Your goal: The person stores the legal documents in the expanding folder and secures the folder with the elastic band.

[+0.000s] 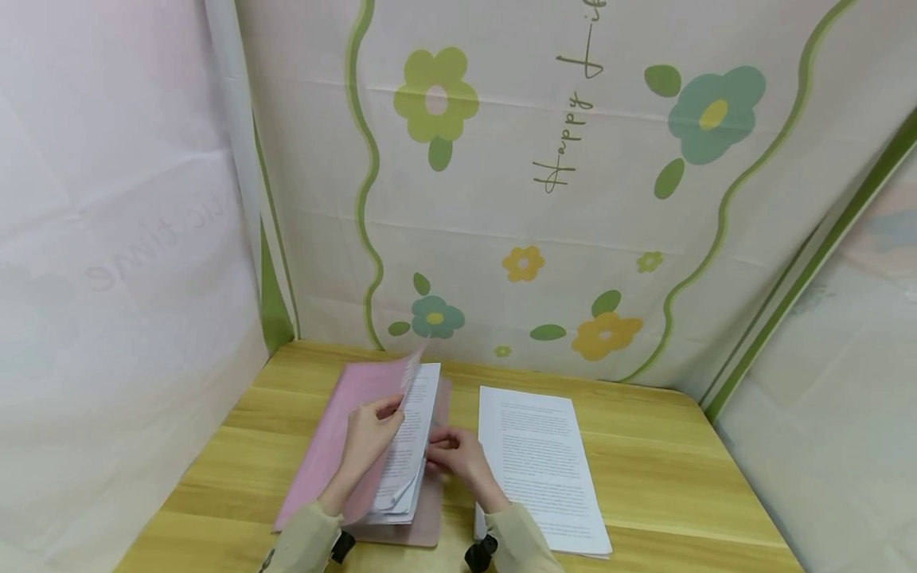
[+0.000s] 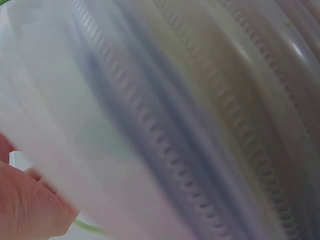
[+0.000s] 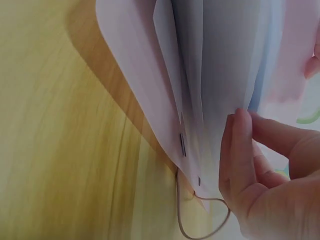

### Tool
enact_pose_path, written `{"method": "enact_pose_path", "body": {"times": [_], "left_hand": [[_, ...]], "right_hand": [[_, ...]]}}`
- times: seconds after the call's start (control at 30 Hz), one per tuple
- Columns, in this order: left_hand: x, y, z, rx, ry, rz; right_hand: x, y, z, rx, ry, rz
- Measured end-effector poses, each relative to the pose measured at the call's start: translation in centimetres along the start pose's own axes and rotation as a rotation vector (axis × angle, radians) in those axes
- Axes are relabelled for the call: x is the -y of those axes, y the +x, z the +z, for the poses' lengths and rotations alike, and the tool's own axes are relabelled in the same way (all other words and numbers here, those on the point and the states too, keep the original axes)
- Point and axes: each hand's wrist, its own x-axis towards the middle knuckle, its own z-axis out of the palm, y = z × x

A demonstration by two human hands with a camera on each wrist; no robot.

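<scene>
A pink translucent folder [image 1: 347,406] lies on the left half of the table, its front cover lifted partway. My left hand [image 1: 372,434] pinches the cover near its free edge. Printed sheets [image 1: 408,446] lie inside, their lower corners curling up. At their right edge, my right hand [image 1: 458,454] pinches some pages between thumb and fingers. The right wrist view shows this hand [image 3: 265,165] beside the fanned pages [image 3: 227,60], with staples [image 3: 182,145] along them. In the left wrist view, the curved plastic cover [image 2: 120,150] fills most of the picture, and the left hand [image 2: 32,205] is partly hidden.
A stack of printed paper [image 1: 544,469] lies to the right of the folder. A thin elastic cord [image 3: 180,210] loops out from the folder's edge. Fabric walls with a flower print [image 1: 523,159] enclose the wooden table [image 1: 659,477] at the back and sides.
</scene>
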Motion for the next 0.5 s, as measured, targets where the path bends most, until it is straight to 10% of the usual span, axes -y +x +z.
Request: {"method": "enact_pose_path", "body": {"times": [0.5], "left_hand": [[0.1,0.1,0.1,-0.004,-0.002,0.008]], "right_hand": [[0.9,-1.4,-3.3,-0.025,-0.083,0.006]]}}
